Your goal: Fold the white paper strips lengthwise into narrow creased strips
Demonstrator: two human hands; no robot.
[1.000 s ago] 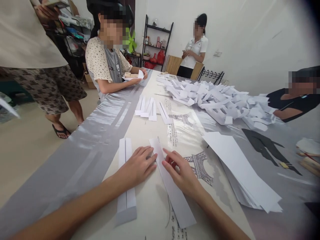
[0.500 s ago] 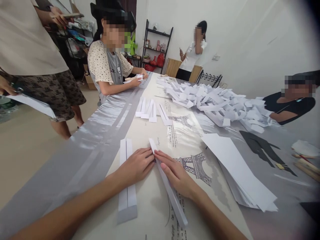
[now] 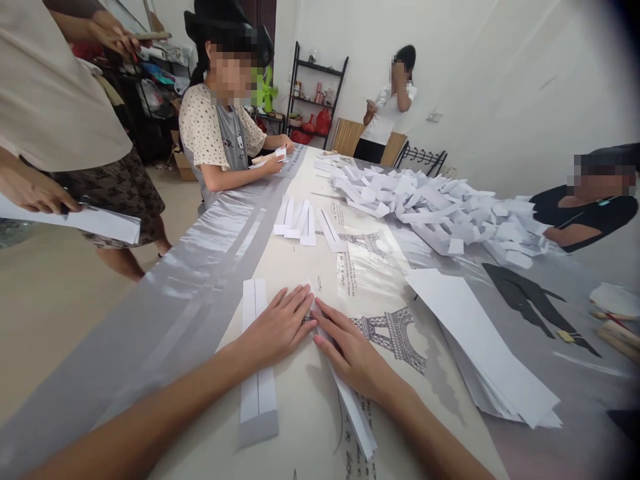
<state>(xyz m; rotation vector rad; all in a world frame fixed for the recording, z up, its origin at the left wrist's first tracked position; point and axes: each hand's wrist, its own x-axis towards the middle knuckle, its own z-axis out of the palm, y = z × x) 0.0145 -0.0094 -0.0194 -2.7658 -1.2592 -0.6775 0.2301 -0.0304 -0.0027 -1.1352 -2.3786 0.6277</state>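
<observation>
Paper [image 3: 356, 415], folded into a narrow white strip, lay beneath the left grip [image 3: 280, 328] and right grip [image 3: 356, 350], its near end running out past the right one toward the wearer. The left grip had its fingers stretched out, tips at the strip's far end; the right grip rested along the upper part, thumb and forefinger apart. Neither was closed around the strip. It looked likely to be light and springy, stiffer along its length than across it, easily dented and ready to slide on the smooth bench [image 3: 200, 293]; the long folded edge seemed the best place for a hold, with flat fingertips rather than a hard pinch.

Left of the left grip, partly under its wrist, lay a wider folded strip [image 3: 258, 393]. Beyond both grips were more folded strips [image 3: 305, 227]; right of the right grip sat a fanned stack of sheets [image 3: 480, 340], and farther off a heap of white papers [image 3: 425, 200].

Containers showed only well beyond the grips: red bags [image 3: 324, 122] on a black rack [image 3: 325, 68], and a brown carton [image 3: 186, 167] past the left grip. What these held could not be told.
</observation>
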